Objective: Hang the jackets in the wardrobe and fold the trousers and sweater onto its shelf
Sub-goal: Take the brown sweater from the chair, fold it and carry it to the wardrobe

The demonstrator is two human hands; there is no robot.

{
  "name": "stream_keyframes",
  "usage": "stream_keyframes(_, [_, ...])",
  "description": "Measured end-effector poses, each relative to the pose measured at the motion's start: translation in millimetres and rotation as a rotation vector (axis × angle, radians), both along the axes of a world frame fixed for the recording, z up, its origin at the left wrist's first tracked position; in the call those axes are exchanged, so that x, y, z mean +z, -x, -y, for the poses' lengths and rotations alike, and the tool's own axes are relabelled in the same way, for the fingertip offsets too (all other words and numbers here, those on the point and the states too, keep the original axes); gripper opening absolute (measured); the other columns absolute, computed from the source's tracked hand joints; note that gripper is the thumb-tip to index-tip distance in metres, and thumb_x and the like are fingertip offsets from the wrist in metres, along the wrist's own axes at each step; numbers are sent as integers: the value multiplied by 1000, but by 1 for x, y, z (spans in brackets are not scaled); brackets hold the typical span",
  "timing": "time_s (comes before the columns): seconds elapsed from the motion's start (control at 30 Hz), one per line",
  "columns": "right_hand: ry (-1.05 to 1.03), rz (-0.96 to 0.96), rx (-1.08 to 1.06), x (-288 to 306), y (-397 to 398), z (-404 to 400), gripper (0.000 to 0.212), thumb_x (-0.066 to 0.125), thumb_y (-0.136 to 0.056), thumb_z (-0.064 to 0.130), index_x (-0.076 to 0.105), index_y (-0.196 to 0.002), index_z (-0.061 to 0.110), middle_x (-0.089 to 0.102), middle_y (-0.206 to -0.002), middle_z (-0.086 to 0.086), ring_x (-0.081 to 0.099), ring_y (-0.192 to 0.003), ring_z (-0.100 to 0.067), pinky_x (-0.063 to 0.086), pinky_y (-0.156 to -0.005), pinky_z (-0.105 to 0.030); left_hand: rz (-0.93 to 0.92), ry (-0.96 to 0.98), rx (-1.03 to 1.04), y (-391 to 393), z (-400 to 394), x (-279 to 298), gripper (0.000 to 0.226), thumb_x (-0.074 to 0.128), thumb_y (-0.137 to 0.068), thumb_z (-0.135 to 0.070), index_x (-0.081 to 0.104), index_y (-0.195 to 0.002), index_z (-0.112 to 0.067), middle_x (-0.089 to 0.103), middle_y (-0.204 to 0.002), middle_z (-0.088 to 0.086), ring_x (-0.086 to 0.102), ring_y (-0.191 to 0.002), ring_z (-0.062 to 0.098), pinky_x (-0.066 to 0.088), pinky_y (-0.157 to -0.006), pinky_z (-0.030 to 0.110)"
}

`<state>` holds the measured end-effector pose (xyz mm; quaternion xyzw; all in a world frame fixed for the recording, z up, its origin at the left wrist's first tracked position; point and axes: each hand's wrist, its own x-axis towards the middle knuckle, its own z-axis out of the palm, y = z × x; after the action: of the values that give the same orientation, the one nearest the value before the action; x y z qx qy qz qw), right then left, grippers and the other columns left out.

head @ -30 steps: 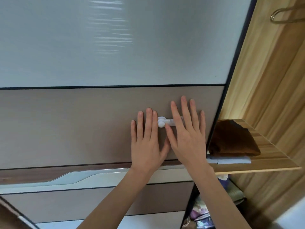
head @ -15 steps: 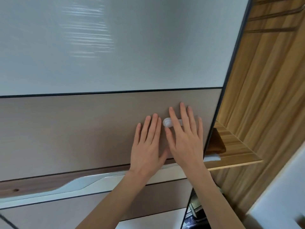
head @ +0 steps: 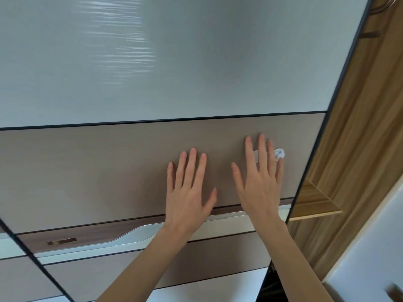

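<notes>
Both hands lay flat on the door (head: 109, 166), fingers straight and spread, holding nothing. Left hand (head: 188, 192) pressed on the brown middle panel, palm just above the dark strip and the silver handle (head: 139, 233). Right hand (head: 259, 184) was on the same panel, near the door's right edge, apart from the left hand. A white hook (head: 279, 154) stuck out from the panel; the right hand's fingers (head: 262, 149) lay over part of it, the round end showing just right of them. Whether the fingers touched the hook or only covered it, could not tell.

The door had a pale glossy panel (head: 174, 57) on top, the brown panel below it, then the handle strip, another brown band and a white band at the bottom. A dark frame ran down its right edge.

Right of the door the wardrobe (head: 359, 138) interior showed as a narrow slice: wood-grain wall and a wooden shelf (head: 314, 205), only its front corner visible. No clothes were seen on the visible part of the shelf; jackets, trousers and sweater were out of view, hidden by the door or outside the frame. A curved metal piece (head: 386, 5) showed at the top right corner, too cut off to identify. A white surface (head: 375, 247) filled the bottom right, blurred.
</notes>
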<state>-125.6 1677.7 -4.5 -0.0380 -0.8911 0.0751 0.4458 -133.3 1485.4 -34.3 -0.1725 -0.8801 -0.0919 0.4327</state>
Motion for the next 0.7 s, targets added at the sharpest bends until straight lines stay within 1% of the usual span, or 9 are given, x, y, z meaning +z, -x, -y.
stream_keyframes(0.1, [-44, -21, 86, -1, -3, 2, 66, 40, -109, 52, 19, -167, 28, 8, -176, -4, 3, -162, -25, 15, -129, -54, 10, 5, -20, -2, -14, -8, 86, 51, -100, -52, 13, -168, -16, 5, -176, 6, 4, -162, 28, 11, -129, 57])
stream_keyframes(0.2, [-76, -4, 160, -7, -7, 2, 63, 43, -110, 49, 22, -166, 28, 10, -176, -4, 4, -162, -25, 19, -128, -56, 16, 28, -40, -3, -26, -15, 87, 54, -99, -51, 14, -167, -16, 6, -176, 6, 5, -162, 29, 11, -129, 57])
stream_keyframes(0.27, [-69, 43, 189, -14, -10, -2, 63, 42, -111, 49, 20, -167, 29, 8, -176, -3, 4, -162, -24, 20, -128, -55, 12, 23, -48, -3, -33, -19, 86, 55, -98, -49, 16, -167, -16, 7, -176, 6, 6, -162, 29, 12, -129, 58])
stream_keyframes(0.33, [-14, 123, 204, -20, -12, -10, 65, 40, -110, 51, 16, -167, 31, 4, -176, -1, 4, -162, -24, 23, -127, -54, 7, 2, -47, -4, -39, -22, 85, 55, -98, -48, 18, -167, -16, 9, -175, 7, 7, -162, 30, 13, -128, 59])
stream_keyframes(0.4, [36, 183, 195, -23, -13, -21, 69, 40, -109, 54, 11, -168, 32, -2, -176, 1, 2, -162, -25, 26, -126, -53, 14, -4, -29, -5, -44, -26, 84, 54, -98, -46, 18, -167, -16, 8, -175, 8, 7, -162, 31, 13, -128, 60])
stream_keyframes(0.5, [63, 205, 185, -25, -13, -40, 73, 40, -107, 55, 5, -168, 33, -9, -176, 2, -2, -162, -25, 27, -126, -52, 53, 5, 27, -5, -52, -32, 82, 51, -99, -46, 16, -167, -16, 6, -175, 10, 5, -162, 33, 14, -126, 63])
stream_keyframes(0.6, [92, 214, 171, -25, -12, -56, 74, 41, -107, 56, 4, -167, 33, -8, -176, 0, 0, -162, -26, 27, -126, -52, 85, 78, 38, -3, -62, -37, 82, 48, -100, -49, 14, -168, -17, 4, -175, 10, 3, -162, 34, 15, -124, 68])
stream_keyframes(0.7, [81, 211, 116, -25, -12, -71, 74, 42, -107, 54, 6, -168, 31, -5, -176, -2, 4, -162, -28, 26, -126, -53, 87, 139, 21, 0, -76, -39, 82, 46, -100, -50, 13, -168, -17, 2, -176, 9, 3, -162, 34, 14, -124, 68])
